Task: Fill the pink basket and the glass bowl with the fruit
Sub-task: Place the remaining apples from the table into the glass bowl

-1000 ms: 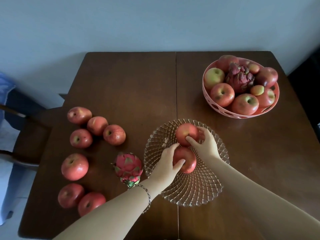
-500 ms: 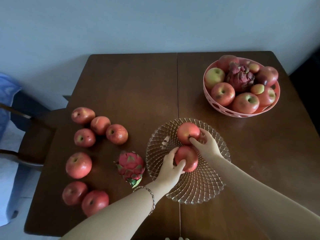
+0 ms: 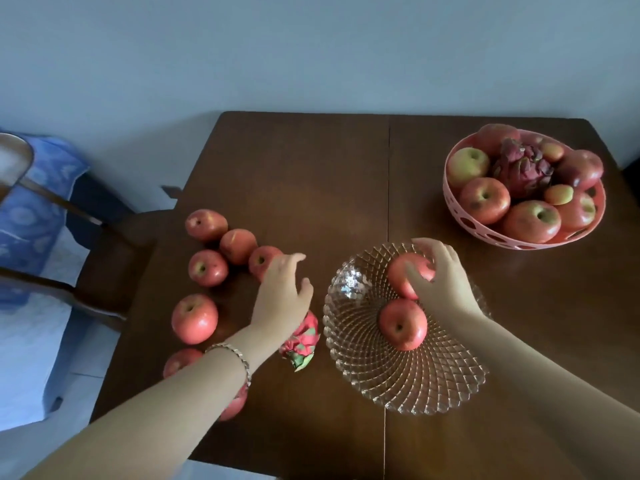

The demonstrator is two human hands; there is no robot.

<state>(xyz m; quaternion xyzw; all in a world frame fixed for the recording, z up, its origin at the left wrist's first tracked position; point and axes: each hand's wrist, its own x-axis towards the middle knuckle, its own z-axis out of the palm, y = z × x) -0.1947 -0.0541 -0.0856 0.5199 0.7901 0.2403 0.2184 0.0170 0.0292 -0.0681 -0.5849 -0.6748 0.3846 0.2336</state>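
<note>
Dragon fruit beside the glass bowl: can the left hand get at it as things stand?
Probably yes. The left hand is open and holds nothing, and the dragon fruit lies just under its wrist with nothing on top. The bowl rim sits close on one side, which may crowd the grip.

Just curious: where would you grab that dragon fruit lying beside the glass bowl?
Take the dragon fruit round its plump pink middle, fingers coming from above: it lies on its side on the table, and the green scales at its near end look flimsy.
</note>
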